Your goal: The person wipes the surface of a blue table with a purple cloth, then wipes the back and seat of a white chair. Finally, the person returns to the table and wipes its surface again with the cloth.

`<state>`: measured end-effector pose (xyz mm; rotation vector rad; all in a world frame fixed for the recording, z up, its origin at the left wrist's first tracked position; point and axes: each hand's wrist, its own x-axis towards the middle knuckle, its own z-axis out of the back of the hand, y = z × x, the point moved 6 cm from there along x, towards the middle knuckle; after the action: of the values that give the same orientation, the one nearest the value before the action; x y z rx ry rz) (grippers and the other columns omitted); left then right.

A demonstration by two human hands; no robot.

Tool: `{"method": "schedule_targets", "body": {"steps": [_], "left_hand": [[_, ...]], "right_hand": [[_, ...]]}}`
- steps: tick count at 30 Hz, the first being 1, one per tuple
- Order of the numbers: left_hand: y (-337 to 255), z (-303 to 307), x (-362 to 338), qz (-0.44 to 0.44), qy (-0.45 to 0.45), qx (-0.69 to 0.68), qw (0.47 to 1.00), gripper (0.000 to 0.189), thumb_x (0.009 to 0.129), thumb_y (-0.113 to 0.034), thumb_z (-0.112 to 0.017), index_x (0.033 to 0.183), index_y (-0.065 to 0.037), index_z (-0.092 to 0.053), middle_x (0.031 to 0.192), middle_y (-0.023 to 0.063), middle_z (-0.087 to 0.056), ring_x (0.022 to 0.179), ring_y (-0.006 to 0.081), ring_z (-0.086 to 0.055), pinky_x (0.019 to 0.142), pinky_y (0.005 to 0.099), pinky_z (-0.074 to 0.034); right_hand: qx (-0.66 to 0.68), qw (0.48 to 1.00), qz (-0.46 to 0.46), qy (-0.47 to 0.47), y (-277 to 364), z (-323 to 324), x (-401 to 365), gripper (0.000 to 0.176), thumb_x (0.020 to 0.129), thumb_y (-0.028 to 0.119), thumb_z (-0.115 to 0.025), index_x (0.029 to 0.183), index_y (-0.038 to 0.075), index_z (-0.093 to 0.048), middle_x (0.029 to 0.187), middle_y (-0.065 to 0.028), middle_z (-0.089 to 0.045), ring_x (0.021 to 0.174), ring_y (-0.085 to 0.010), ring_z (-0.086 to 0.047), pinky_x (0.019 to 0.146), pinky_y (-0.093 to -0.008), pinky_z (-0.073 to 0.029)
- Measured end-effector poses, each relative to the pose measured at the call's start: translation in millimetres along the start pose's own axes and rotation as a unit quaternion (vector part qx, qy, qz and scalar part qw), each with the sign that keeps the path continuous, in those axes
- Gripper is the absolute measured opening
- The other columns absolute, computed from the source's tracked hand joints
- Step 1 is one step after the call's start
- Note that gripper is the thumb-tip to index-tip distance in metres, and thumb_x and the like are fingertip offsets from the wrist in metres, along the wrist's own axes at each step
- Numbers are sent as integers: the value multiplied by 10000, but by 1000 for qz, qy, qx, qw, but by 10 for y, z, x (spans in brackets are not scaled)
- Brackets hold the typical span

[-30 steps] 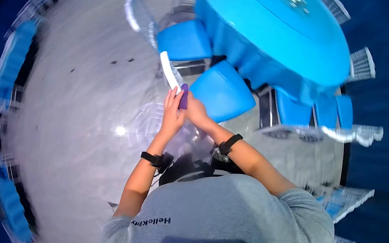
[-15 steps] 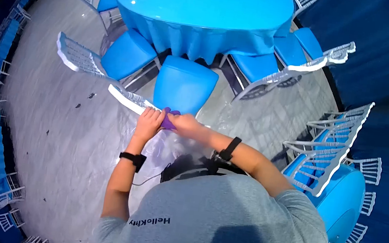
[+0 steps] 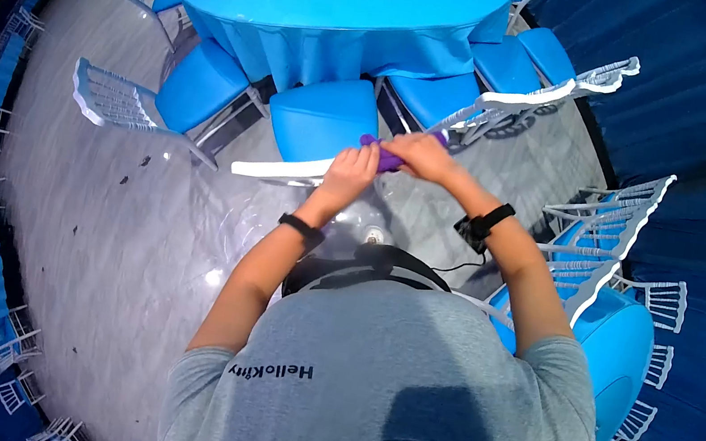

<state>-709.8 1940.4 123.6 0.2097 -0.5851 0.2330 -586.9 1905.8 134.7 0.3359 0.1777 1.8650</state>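
Both of my hands are at the white top rail (image 3: 281, 169) of a chair whose blue seat (image 3: 324, 119) faces the round table. My left hand (image 3: 348, 177) is closed over the rail, right beside a purple cloth (image 3: 390, 161). The cloth is bunched between my two hands on the rail, and my right hand (image 3: 421, 152) is closed on it. Part of the cloth shows past the knuckles of my right hand. Each wrist wears a black band.
A round table (image 3: 338, 2) with a shiny blue cover stands ahead, ringed by white chairs with blue seats. Close on the right are more white chairs (image 3: 606, 247) and another blue table (image 3: 624, 349). Dark blue drapes (image 3: 690, 133) hang beyond them.
Both hands have moved right and forward along the chair's rail with the purple cloth. The rail has turned to lie more level, and the view has shifted slightly.
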Motion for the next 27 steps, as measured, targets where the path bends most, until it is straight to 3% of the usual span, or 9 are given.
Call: {"method": "schedule_targets", "body": {"steps": [5,9,13,17,18,21,22,24,27], "left_hand": [[-239,-275,625,47,-34,1,998,432,717,-223,-554,1078,14,-554,797,51,-536,690,181,-532,665,283,-432],[-637,-366,648,3,-71,22,997,407,720,-150,-521,1090,17,-548,866,90,-561,733,207,-544,696,291,-442],[-1085,-156,405,-44,35,-40,998,472,717,-101,-502,1168,39,-497,989,153,-536,818,269,-546,761,324,-444],[-985,-136,392,11,105,-230,967,513,745,-67,-499,1255,-47,-453,1050,190,-524,882,318,-544,796,388,-433],[-857,-23,442,35,100,-289,952,522,748,-88,-536,1261,-73,-445,1062,196,-519,901,350,-537,798,410,-429],[-443,-127,244,231,189,-356,886,537,714,-145,-637,1218,-60,-472,1045,186,-537,905,353,-533,787,422,-429],[-328,-59,169,237,190,-350,886,537,714,-145,-637,1218,-60,-472,1045,186,-537,905,353,-533,787,422,-429],[-182,-121,-96,184,416,-254,854,464,714,-124,-638,1148,-31,-500,990,156,-565,975,306,-529,814,416,-414],[-109,14,-381,170,344,-242,891,427,692,-107,-639,1092,-16,-521,1037,144,-566,1000,305,-522,847,409,-401]], "right_hand": [[-45,998,-4,-54,-531,343,-171,425,637,35,-613,1052,109,-561,854,-83,-537,841,-286,-524,732,-385,-416],[-78,995,-20,-63,-722,231,-526,395,643,23,-595,1030,96,-563,865,-85,-525,862,-285,-505,747,-391,-391],[-32,997,-27,-70,-509,24,-985,437,635,60,-627,1066,89,-558,897,-93,-521,933,-280,-500,830,-392,-373],[18,993,-90,-80,-393,57,-942,517,589,88,-687,1086,55,-547,989,-108,-540,994,-290,-491,897,-405,-354],[6,991,-95,-92,-369,47,-875,534,586,113,-708,1092,55,-546,979,-105,-554,987,-289,-502,915,-410,-347],[23,998,-36,-49,-193,-174,-687,500,611,163,-708,1077,80,-549,958,-93,-560,954,-271,-513,886,-398,-358],[30,998,-44,-44,-85,-156,-599,487,625,182,-708,1073,81,-546,931,-84,-568,928,-260,-531,872,-393,-364],[41,996,-26,-72,80,-207,-472,434,647,186,-685,1046,82,-552,860,-76,-558,857,-269,-542,808,-381,-382],[47,991,-11,-122,395,-280,-331,434,615,112,-650,1037,76,-551,836,-77,-549,844,-266,-546,760,-388,-396]]}}
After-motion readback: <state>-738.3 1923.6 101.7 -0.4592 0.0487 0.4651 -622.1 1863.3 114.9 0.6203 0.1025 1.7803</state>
